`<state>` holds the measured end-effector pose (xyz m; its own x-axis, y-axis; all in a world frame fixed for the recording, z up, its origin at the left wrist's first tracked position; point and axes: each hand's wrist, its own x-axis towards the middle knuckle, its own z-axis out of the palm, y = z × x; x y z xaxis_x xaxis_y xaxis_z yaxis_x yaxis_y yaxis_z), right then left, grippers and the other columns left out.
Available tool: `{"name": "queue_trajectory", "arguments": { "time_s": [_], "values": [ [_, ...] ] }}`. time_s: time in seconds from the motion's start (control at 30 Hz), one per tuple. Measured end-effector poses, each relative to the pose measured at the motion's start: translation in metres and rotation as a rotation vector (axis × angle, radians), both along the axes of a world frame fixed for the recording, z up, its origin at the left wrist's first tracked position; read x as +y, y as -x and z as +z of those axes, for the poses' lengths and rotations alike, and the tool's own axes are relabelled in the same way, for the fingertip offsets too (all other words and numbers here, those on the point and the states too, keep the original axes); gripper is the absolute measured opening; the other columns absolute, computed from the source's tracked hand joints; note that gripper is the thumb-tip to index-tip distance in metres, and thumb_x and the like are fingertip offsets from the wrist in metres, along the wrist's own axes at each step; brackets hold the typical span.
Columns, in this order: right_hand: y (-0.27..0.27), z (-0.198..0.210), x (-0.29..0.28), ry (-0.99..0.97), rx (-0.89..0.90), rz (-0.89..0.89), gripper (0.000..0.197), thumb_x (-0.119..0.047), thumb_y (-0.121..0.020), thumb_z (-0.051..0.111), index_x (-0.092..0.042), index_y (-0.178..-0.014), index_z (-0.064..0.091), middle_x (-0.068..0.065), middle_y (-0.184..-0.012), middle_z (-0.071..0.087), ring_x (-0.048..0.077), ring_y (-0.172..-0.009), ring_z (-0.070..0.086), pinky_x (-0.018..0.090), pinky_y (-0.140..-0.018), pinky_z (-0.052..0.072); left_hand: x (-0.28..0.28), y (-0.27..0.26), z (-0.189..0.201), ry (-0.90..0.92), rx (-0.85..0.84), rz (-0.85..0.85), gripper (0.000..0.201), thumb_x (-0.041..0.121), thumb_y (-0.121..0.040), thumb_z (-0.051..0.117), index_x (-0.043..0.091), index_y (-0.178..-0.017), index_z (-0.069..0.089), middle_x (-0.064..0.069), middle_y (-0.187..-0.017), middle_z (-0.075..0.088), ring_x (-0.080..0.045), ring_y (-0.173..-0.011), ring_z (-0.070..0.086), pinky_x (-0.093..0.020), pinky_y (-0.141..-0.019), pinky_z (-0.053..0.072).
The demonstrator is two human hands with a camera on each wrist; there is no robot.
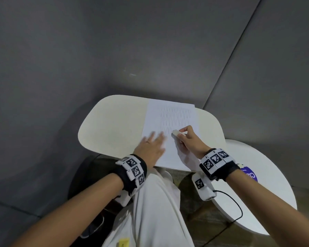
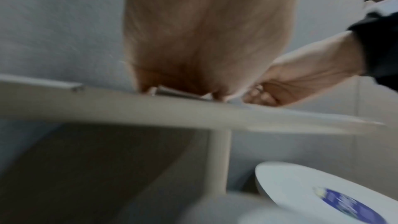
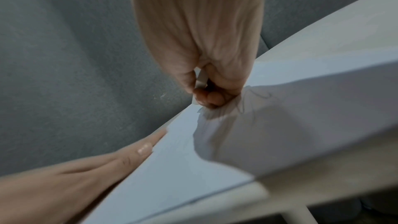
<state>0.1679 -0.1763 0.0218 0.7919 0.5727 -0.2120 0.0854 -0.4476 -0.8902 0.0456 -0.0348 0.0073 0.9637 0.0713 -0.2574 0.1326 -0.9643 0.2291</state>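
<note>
A white sheet of paper [image 1: 169, 122] with rows of faint pencil marks lies on a small cream table [image 1: 111, 125]. My left hand [image 1: 152, 143] lies flat on the sheet's lower left part, fingers straight and blurred. My right hand [image 1: 186, 138] pinches a white eraser [image 1: 177, 133] whose tip touches the paper beside the lowest row of marks. In the right wrist view the eraser [image 3: 201, 78] shows between thumb and curled fingers, and the paper [image 3: 193, 159] fills the lower half. The left wrist view is blurred; the left hand [image 2: 204, 40] rests on the table edge.
A round white side table [image 1: 257, 202] with a purple sticker [image 1: 249, 173] stands at the right, and a cable crosses it. Grey padded walls close in behind and left of the table. My lap in white trousers [image 1: 155, 211] sits below the table's near edge.
</note>
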Motion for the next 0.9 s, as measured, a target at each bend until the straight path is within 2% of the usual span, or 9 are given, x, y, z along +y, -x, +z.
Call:
{"name": "queue_trajectory", "arguments": {
  "time_s": [0.1, 0.13, 0.2, 0.27, 0.3, 0.43, 0.6, 0.77, 0.9],
  "values": [
    [-0.001, 0.0, -0.002, 0.001, -0.005, 0.004, 0.027, -0.034, -0.094, 0.049, -0.014, -0.102, 0.033, 0.003, -0.059, 0.047, 0.013, -0.049, 0.04, 0.023, -0.049, 0.033, 0.014, -0.006, 0.01, -0.084, 0.128, 0.472, 0.065, 0.04, -0.105, 0.016, 0.001, -0.152, -0.005, -0.021, -0.158, -0.016, -0.034, -0.147, -0.012, -0.041, -0.12, 0.001],
    [-0.002, 0.0, -0.002, 0.001, -0.009, 0.013, 0.027, -0.035, -0.094, 0.049, -0.014, -0.102, 0.033, 0.002, -0.059, 0.046, 0.012, -0.048, 0.04, 0.023, -0.049, 0.033, 0.014, -0.007, 0.011, -0.109, 0.085, 0.454, 0.065, 0.04, -0.104, 0.016, 0.001, -0.152, -0.004, -0.022, -0.157, -0.016, -0.034, -0.147, -0.012, -0.042, -0.12, 0.0],
    [-0.001, 0.001, -0.001, -0.014, -0.01, 0.026, 0.026, -0.033, -0.095, 0.049, -0.013, -0.102, 0.034, 0.001, -0.059, 0.046, 0.012, -0.049, 0.039, 0.022, -0.049, 0.032, 0.013, -0.007, 0.013, -0.031, -0.064, 0.152, 0.06, 0.036, -0.105, 0.017, 0.009, -0.154, -0.004, -0.011, -0.159, -0.017, -0.026, -0.148, -0.013, -0.042, -0.121, 0.0],
    [-0.001, 0.0, -0.003, -0.023, -0.009, 0.036, 0.025, -0.031, -0.095, 0.05, -0.012, -0.103, 0.036, 0.0, -0.061, 0.047, 0.012, -0.052, 0.04, 0.02, -0.051, 0.033, 0.018, -0.001, 0.013, 0.061, -0.001, -0.159, 0.057, 0.036, -0.105, 0.019, 0.019, -0.154, -0.005, 0.002, -0.16, -0.017, -0.018, -0.147, -0.013, -0.042, -0.12, -0.001],
    [-0.001, 0.0, -0.005, -0.014, -0.011, 0.04, 0.026, -0.031, -0.094, 0.05, -0.012, -0.105, 0.037, -0.001, -0.064, 0.048, 0.011, -0.054, 0.042, 0.02, -0.053, 0.034, 0.024, 0.0, 0.009, 0.029, 0.068, -0.162, 0.057, 0.036, -0.105, 0.019, 0.02, -0.154, -0.006, 0.003, -0.16, -0.017, -0.018, -0.147, -0.012, -0.042, -0.119, -0.001],
    [-0.005, 0.006, -0.002, -0.002, 0.02, 0.076, 0.024, -0.028, -0.093, 0.054, -0.011, -0.103, 0.041, 0.003, -0.065, 0.049, 0.013, -0.054, 0.042, 0.019, -0.052, 0.036, 0.062, -0.009, 0.02, -0.17, 0.118, 0.381, 0.065, 0.04, -0.104, 0.019, 0.002, -0.153, 0.0, -0.014, -0.161, -0.008, -0.027, -0.149, -0.007, -0.042, -0.12, -0.002],
    [-0.015, 0.023, 0.039, 0.086, -0.088, 0.399, 0.018, -0.014, -0.087, 0.064, -0.013, -0.085, 0.046, 0.004, -0.072, 0.059, 0.012, -0.054, 0.051, 0.018, -0.053, 0.04, 0.07, -0.031, 0.036, -0.076, 0.11, -0.082, 0.097, 0.066, -0.089, 0.042, 0.01, -0.154, -0.003, -0.003, -0.161, -0.014, -0.018, -0.148, -0.014, -0.046, -0.117, -0.008],
    [-0.019, 0.019, 0.067, 0.272, -0.264, 0.453, 0.019, -0.02, -0.088, 0.061, -0.014, -0.089, 0.043, 0.006, -0.083, 0.055, 0.018, -0.07, 0.047, 0.027, -0.065, 0.037, 0.073, -0.038, 0.024, -0.022, 0.138, -0.122, 0.117, 0.072, -0.078, 0.055, 0.009, -0.153, -0.008, -0.003, -0.161, -0.015, -0.018, -0.148, -0.009, -0.05, -0.118, -0.005],
    [-0.02, 0.019, 0.067, 0.315, -0.197, 0.569, 0.024, -0.014, -0.086, 0.061, -0.02, -0.073, 0.041, -0.012, -0.076, 0.055, 0.008, -0.067, 0.049, 0.022, -0.064, 0.038, 0.073, -0.037, 0.02, -0.023, 0.103, -0.123, 0.118, 0.072, -0.076, 0.057, 0.008, -0.154, -0.003, -0.004, -0.161, -0.012, -0.018, -0.149, -0.007, -0.051, -0.118, -0.004]
  ]
}}
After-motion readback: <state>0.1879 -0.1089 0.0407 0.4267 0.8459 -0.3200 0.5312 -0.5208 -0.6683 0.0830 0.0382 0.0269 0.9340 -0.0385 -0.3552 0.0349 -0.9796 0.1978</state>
